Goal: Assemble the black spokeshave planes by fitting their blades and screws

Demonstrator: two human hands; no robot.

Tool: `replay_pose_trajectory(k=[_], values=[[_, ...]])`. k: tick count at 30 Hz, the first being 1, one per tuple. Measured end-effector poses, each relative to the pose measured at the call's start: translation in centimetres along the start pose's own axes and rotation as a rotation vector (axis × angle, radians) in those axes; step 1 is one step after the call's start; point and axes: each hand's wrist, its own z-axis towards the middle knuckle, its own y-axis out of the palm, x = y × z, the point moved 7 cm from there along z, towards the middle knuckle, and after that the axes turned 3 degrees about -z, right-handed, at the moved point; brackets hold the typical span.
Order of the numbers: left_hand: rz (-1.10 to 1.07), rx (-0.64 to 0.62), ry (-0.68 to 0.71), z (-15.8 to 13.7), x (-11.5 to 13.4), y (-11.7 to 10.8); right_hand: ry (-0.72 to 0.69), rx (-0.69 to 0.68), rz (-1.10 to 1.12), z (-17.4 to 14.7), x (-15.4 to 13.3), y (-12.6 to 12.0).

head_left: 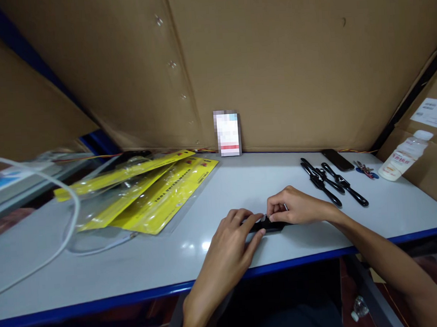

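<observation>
While the left hand (232,241) holds a black tool (276,226) between thumb and fingers at lower centre, the right hand's (297,205) fingertips nearly meet at its middle; whether they grip it, I can't tell. Beyond, yellow packages (169,201) lie left of centre, and a bottle (399,158) leans far right.

My white tabletop (151,266), blue front edge (138,296), yellow packages (169,198) at left, white cable (107,247), black piece (272,226) under my fingers (250,224), upright pixelated panel (228,133), black tools (318,181), dark phone (337,160), keys (366,169), bottle (403,157).
</observation>
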Motion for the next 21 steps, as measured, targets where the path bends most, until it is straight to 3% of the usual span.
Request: replay_pose_trajectory(k=[21], values=[[0.007,-0.017,0.003,0.02,0.03,0.03,-0.014,0.048,-0.069,0.00,-0.29,0.16]])
